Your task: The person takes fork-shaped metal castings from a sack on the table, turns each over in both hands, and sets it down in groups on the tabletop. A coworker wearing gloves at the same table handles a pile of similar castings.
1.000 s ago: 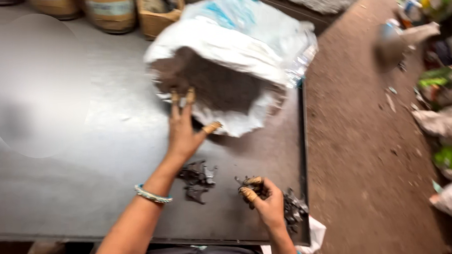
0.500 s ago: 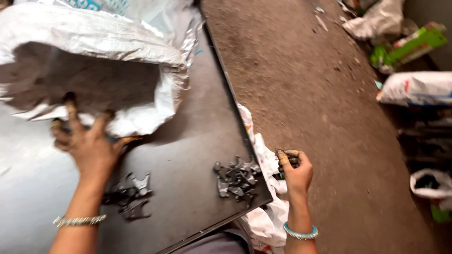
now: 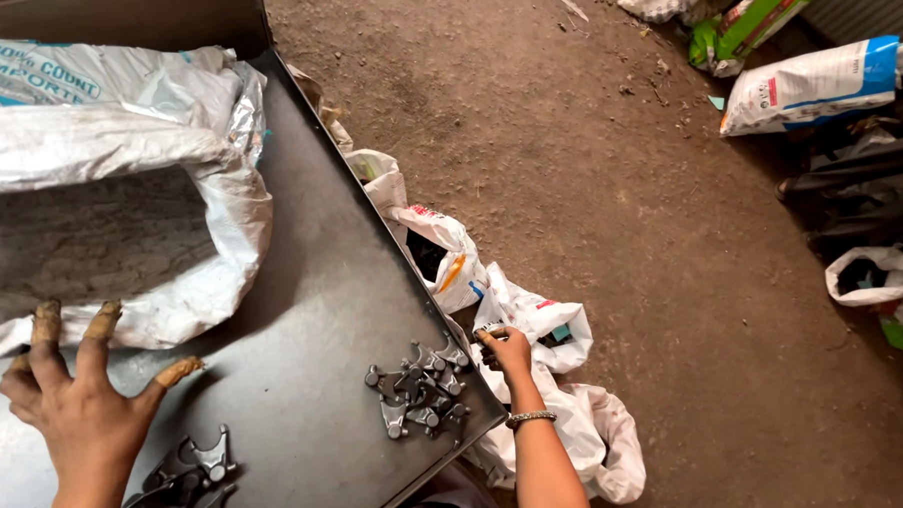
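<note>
Dark table — white sack by spread left hand; right hand clutches metal parts.

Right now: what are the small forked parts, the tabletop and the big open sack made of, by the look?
Forked parts: likely cast or forged metal; dull dark grey, rough, unpolished.
Tabletop: seemingly sheet metal; dark, smooth, faint sheen, thin straight edge.
Big sack: probably woven plastic; white, crinkled, glossy, stiff folds.
Left hand rests by its mouth, fingertips coated in something tan; material unclear.

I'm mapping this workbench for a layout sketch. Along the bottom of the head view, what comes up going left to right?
left hand → small pile of metal parts → larger pile of metal parts → right hand → white bags → dirt floor
</note>
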The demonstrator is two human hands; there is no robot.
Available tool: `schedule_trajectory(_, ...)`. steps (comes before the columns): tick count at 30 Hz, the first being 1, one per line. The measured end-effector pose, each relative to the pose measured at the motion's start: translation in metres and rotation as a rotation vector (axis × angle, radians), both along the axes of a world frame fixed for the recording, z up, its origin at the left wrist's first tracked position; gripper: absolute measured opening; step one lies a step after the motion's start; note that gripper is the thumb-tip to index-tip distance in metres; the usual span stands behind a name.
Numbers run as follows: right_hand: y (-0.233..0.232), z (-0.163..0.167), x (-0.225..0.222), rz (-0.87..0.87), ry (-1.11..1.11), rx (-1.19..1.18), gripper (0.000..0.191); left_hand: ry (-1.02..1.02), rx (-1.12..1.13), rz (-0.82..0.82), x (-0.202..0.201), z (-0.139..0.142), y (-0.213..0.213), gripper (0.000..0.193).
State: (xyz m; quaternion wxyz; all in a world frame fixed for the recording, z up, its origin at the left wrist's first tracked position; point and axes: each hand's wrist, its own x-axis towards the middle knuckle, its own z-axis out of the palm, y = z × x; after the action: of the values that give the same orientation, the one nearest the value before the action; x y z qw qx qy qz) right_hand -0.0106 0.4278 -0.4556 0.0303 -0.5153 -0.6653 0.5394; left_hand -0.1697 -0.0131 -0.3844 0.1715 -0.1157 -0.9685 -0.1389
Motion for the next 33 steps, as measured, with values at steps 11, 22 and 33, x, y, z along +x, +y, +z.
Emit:
schedule_trajectory(11, -0.005, 0.066, -0.058, 0.101, 0.434, 0.184, 0.024, -0.067, 0.424, -0.073, 0.005, 0.044, -0.053, 0.074)
schedule_trajectory(22, -0.338, 0.134, -0.133, 1.173, 0.265, 0.447, 0.045, -0.567, 0.437, 0.096, 0.036, 0.086, -0.124, 0.110)
schedule_trajectory(33, -0.341, 0.071, -0.140, 1.094, 0.505, 0.242, 0.025, -0.530, 0.622, 0.101, 0.042, 0.041, -0.135, 0.101)
